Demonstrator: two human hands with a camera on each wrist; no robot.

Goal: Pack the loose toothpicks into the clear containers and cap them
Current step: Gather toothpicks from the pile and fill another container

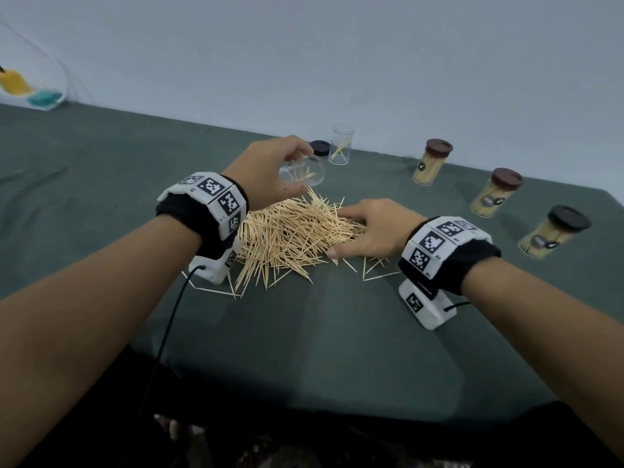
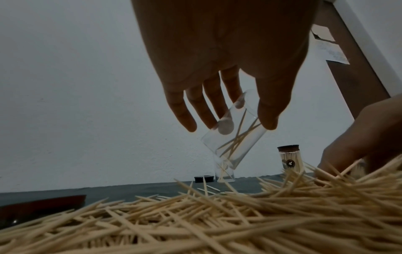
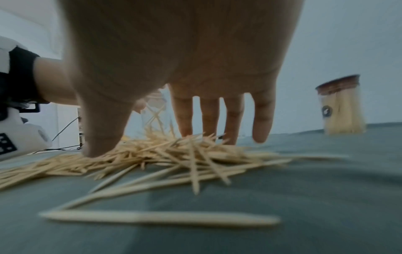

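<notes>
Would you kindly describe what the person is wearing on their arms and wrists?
Both forearms are bare, no sleeves. Each wrist carries a black band topped with white blocks printed with black square markers. A white camera housing hangs beneath each wrist, with a thin black cable trailing off.

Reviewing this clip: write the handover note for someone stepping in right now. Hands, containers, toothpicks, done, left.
Left hand holds a tilted clear container with a few toothpicks inside, above the pile.
Right hand is open, fingers on the loose toothpick pile.
Done: three capped full containers on the right.
Left: a second open container at the back, nearly empty, a loose cap beside it; most toothpicks still on the cloth.
</notes>
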